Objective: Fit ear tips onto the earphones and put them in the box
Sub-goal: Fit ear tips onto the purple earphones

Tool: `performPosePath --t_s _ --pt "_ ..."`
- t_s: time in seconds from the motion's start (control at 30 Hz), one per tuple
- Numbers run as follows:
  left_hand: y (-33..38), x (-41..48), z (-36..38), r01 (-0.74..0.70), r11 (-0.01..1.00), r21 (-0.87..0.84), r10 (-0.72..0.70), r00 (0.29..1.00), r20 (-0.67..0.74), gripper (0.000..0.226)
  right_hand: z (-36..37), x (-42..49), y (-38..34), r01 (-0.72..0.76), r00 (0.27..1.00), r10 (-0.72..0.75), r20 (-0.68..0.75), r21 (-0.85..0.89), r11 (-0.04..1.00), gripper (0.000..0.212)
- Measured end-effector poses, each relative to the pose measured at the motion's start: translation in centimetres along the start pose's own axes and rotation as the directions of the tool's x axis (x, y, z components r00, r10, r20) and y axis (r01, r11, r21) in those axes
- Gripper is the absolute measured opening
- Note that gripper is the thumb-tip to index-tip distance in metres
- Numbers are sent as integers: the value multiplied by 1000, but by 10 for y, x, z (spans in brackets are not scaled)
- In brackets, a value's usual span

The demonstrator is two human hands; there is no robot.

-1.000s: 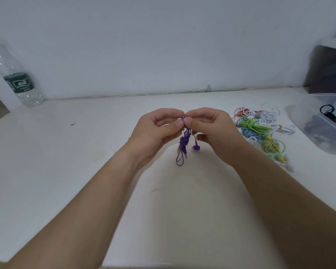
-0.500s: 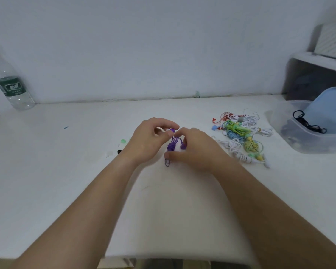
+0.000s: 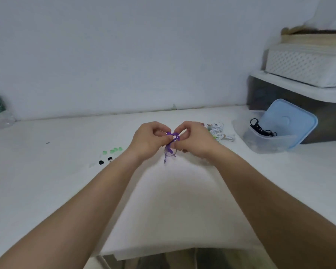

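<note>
The left hand (image 3: pixel 149 139) and the right hand (image 3: pixel 194 140) are raised together above the table (image 3: pixel 47 191), fingers curled in and fingertips nearly meeting, and between them they pinch a pair of purple earphones (image 3: pixel 171 141); the cord hangs in a small bundle below the pinch, clear of the tabletop. This looks like the fitting step, a tip being pressed onto one purple bud, though the bud and any tip are too small and too hidden by the fingers to confirm. Loose green ear tips (image 3: pixel 113 150) and a couple of black ones (image 3: pixel 105 161) lie on the table to the left, near the left wrist. More coiled earphones (image 3: pixel 217 132) sit just behind the right hand. Further right stands the clear box (image 3: pixel 264 140), black earphones (image 3: pixel 260 129) already in it, with a blue lid (image 3: pixel 287 121) leaning against its far side. Next, I judge, the second bud needs checking for a tip before the set goes rightward into the box.
</note>
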State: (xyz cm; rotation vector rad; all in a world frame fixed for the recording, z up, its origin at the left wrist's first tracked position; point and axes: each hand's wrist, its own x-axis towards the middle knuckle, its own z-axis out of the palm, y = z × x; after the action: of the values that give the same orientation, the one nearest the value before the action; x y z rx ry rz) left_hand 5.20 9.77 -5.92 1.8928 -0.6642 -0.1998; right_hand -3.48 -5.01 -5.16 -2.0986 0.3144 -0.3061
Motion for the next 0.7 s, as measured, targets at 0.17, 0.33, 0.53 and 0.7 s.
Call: performPosePath --t_s 0.17,0.33,0.53,0.7 --pt "70 11 52 21 953 -303 -15 1000 24 16 -81 -21 -5 44 980 -15 -199 143 989 25" --pt "122 35 118 -55 912 -406 78 996 39 17 -159 -31 13 73 938 -19 -346 142 987 25" --pt "140 61 202 -119 964 -240 141 987 76 19 -219 -36 62 -37 883 27 -468 -13 999 25" --pt "138 72 232 -217 976 -4 215 967 135 18 -236 -32 89 -116 877 7 -481 -197 973 30"
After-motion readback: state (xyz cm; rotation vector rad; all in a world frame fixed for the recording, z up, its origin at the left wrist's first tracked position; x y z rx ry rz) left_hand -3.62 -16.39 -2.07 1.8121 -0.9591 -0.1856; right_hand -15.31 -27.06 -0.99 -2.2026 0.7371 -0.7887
